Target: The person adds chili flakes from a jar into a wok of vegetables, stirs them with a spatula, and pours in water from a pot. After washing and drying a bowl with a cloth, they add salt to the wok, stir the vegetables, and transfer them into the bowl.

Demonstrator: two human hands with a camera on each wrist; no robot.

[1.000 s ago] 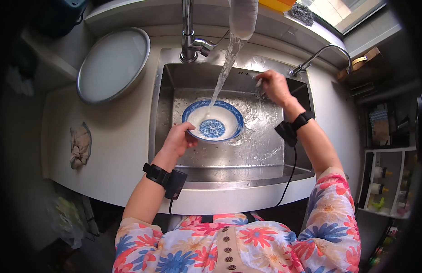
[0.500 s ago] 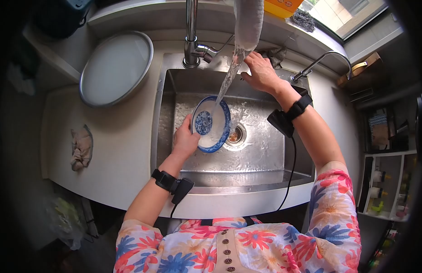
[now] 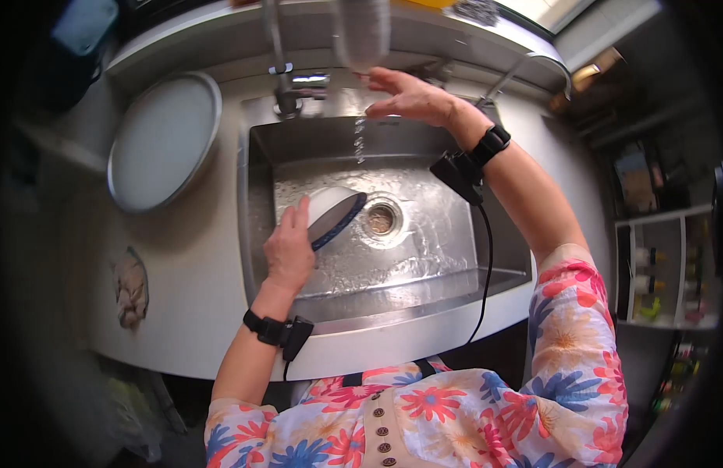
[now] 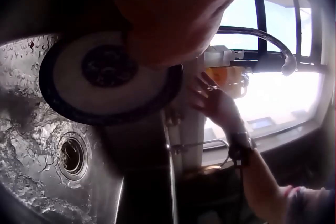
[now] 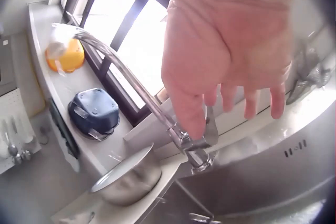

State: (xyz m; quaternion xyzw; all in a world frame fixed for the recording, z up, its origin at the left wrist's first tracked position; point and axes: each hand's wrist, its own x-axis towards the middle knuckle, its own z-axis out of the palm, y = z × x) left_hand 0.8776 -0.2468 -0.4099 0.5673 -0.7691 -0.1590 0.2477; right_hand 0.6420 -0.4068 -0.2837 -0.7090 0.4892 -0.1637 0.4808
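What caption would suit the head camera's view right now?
Left hand holding a tilted, blue-rimmed bowl over a steel sink, open right hand near the faucet.

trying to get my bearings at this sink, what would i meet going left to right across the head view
big metal bowl → left hand → blue-rimmed bowl → drain → small curved tap → white shelf

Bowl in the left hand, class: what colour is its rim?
The bowl's rim is dark blue, best seen from the left wrist.
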